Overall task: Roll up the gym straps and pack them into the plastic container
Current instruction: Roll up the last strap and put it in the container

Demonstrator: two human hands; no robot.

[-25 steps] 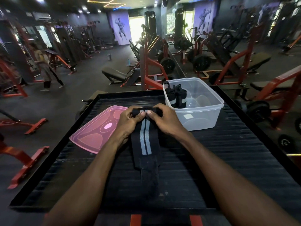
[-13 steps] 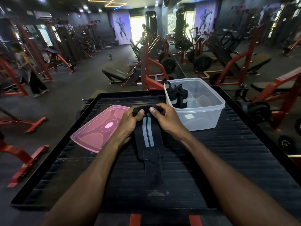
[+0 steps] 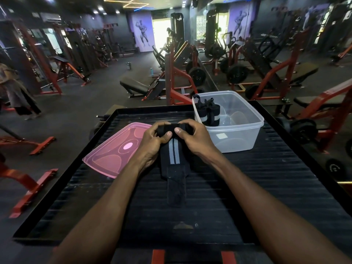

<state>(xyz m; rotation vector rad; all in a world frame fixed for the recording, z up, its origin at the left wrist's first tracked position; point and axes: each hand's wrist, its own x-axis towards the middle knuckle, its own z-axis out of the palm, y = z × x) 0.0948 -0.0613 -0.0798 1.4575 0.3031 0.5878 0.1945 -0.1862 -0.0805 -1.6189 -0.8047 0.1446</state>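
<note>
A black gym strap [image 3: 174, 164] with two grey stripes lies lengthwise on the black ribbed platform [image 3: 266, 187], its far end wound into a roll. My left hand [image 3: 152, 143] and my right hand [image 3: 194, 138] both grip that roll, thumbs pressed on top. The flat tail of the strap, ending in a dark velcro patch, stretches toward me. Just beyond my right hand stands the clear plastic container [image 3: 245, 130], with two rolled straps [image 3: 208, 113] upright against its left wall.
The container's pink lid [image 3: 116, 155] lies flat to the left of my hands. The platform has a raised black rim all round. Red and black gym machines and benches fill the floor beyond, and a person [image 3: 13, 92] stands at the far left.
The roll has grown thicker and the flat tail of the strap has become shorter, drawn away from me. The person on the left has walked further left.
</note>
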